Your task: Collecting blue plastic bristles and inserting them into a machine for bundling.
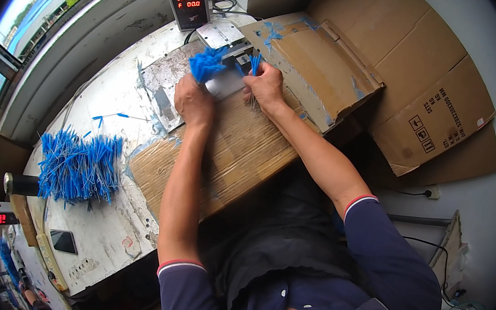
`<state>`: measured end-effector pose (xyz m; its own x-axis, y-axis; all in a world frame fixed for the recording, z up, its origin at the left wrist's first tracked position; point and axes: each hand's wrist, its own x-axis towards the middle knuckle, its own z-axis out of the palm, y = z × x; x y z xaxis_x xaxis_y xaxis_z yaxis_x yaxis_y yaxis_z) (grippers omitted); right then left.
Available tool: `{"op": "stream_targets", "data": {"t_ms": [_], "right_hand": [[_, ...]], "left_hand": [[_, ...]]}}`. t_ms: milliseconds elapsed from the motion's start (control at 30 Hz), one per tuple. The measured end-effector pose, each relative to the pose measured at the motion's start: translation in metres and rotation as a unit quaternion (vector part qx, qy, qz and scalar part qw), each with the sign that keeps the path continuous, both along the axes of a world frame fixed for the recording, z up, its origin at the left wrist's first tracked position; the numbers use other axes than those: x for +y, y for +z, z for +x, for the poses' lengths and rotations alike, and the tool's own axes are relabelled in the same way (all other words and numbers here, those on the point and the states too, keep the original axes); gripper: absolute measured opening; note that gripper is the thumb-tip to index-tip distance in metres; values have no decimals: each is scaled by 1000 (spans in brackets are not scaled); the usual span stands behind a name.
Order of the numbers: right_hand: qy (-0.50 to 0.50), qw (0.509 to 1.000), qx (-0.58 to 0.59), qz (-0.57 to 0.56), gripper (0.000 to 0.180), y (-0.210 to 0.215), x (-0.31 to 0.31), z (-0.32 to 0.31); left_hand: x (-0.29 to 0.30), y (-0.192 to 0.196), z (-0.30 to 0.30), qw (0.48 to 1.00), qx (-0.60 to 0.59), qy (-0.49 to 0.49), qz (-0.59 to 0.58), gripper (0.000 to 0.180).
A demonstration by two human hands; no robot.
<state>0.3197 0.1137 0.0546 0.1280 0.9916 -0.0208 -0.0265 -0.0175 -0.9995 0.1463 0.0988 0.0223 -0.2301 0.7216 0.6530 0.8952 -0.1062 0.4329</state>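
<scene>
My left hand (193, 102) is closed round a thick bunch of blue-tipped wire pieces (208, 64), which look like small tube brushes. The blue ends fan out above the fist. To its right, my right hand (266, 87) pinches a smaller bunch of the same pieces (255, 63), blue ends up and thin wires hanging below the fingers. Both hands are at a small metal machine (241, 51) on a worn metal plate (167, 78). A flattened cardboard sheet (241, 149) lies under my forearms.
A large heap of blue-tipped wires (81, 165) covers the table's left side, with a few loose ones (123, 115) beyond it. A box with a red digital display (190, 5) stands at the back. Nearer are a phone (63, 241) and power strip (51, 261). Cardboard boxes (324, 73) flank the right.
</scene>
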Motion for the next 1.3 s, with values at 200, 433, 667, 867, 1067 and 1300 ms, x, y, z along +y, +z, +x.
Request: {"op": "stream_targets", "data": {"t_ms": [200,433,667,867,1067,1300], "right_hand": [[-10,999,-37,-1,8,3,4,-6],[-24,997,-71,10,9,2,9,-10],[-13,999,-47,-1,10,5,8,-12],[5,998,56,-3,13,-6,9,-3],[19,994,107,9,10,-10,5,5],[22,997,65,-23,8,-6,2,17]], "left_hand": [[-2,3,-2,993,-107,7,44,7],[-5,6,-1,992,-119,-9,40,5],[-3,5,-3,994,-84,-26,60,5],[-4,2,2,994,-68,-83,31,5],[-6,4,4,996,-36,-85,-16,6],[-7,8,6,997,1,-81,-4,8]]}}
